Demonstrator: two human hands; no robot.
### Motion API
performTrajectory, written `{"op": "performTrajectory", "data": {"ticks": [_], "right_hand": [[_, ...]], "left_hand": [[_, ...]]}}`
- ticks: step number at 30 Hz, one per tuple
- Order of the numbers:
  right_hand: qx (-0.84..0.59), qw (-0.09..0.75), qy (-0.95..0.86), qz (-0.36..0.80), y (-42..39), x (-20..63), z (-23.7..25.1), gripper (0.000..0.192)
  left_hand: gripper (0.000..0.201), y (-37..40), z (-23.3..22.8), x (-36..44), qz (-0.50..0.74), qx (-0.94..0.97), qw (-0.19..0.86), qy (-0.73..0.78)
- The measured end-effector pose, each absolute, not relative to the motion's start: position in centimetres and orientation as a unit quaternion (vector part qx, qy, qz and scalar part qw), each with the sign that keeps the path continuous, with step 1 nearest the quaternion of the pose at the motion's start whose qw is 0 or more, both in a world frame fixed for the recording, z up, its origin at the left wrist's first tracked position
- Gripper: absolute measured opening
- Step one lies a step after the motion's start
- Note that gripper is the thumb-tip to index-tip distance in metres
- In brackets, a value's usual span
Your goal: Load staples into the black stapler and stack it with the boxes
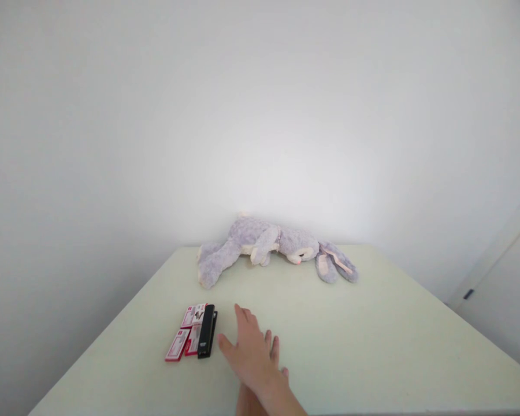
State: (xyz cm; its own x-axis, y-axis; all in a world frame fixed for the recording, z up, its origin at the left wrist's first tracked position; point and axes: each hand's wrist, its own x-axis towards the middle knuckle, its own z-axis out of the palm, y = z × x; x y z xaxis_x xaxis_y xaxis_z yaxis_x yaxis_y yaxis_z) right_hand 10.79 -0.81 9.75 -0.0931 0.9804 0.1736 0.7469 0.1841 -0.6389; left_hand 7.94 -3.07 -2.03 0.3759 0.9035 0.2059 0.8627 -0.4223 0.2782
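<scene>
Gripping nothing: right hand (251, 352) spread wide and flat, palm down, fingers stretched toward the top of the frame, thumb stuck out to the left. Resting low in the middle of the frame on a pale green table (372, 346), wrist and forearm running off the bottom edge. Beneath that wrist, at the very bottom edge, a further strip of skin, possibly the left hand (247, 404); too little showing to tell its grip. Just left of the thumb, close but not touching, a black stapler (207, 339) lying flat with its length pointing up the frame. Touching the stapler's left side, a few small red and white boxes (186, 336) lying flat in a loose cluster, in the lower left of the frame. Well beyond these, toward the middle of the frame at the far edge of the table, a grey-purple plush rabbit (277, 245) lying on its side, legs to the left, long ears trailing to the right. Behind it, a plain white wall (242, 115). At the right edge of the frame, part of a white door (507, 289) with a small dark handle (468, 294).
</scene>
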Motion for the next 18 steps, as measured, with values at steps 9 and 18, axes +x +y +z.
{"op": "performTrajectory", "data": {"ticks": [9,18], "right_hand": [[-0.583,0.278,-0.732,0.215,3.7,5.1,9.8,0.055],[-0.564,0.262,-0.751,0.223,2.3,23.5,8.7,0.052]], "left_hand": [[0.052,-4.3,-5.1,4.7,0.107,0.855,0.084,0.500],[0.038,-5.3,2.7,3.9,0.254,0.796,0.090,0.541]]}}
